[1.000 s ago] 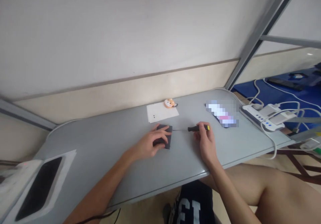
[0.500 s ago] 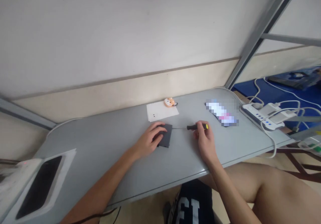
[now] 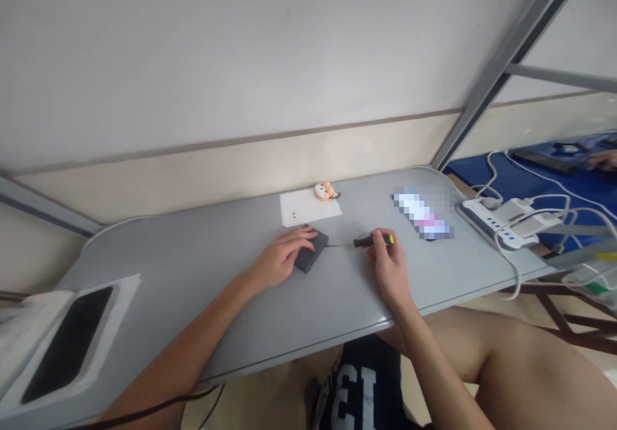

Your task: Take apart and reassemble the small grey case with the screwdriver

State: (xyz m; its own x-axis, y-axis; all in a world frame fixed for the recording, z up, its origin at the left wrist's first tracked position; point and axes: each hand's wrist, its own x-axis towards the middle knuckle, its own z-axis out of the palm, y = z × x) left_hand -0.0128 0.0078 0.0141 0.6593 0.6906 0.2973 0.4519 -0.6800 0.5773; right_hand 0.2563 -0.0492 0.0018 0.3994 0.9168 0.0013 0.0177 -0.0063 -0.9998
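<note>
A flat dark box-like device [image 3: 312, 254] lies turned at an angle on the grey desk [image 3: 202, 250]. My left hand [image 3: 282, 258] grips it from the left, fingers across its top. My right hand [image 3: 388, 259] is closed on the handle of a black and yellow screwdriver [image 3: 365, 241]. The thin shaft points left and its tip reaches the device's right edge. Behind the device lies white paper [image 3: 306, 210] with two tiny dark specks, and an orange and white animal-face case [image 3: 324, 191] sits on its right corner.
A lit phone [image 3: 421, 215] lies at the right, beside a white power strip [image 3: 496, 224] with plugs and cables. A dark phone [image 3: 70, 343] rests on white sheets at the left. Part of another person's hand [image 3: 605, 160] shows over the blue surface.
The device has turned on the desk, so its edges now run diagonally. My left hand has shifted with it, and the view has moved slightly. The screwdriver still points at its right side.
</note>
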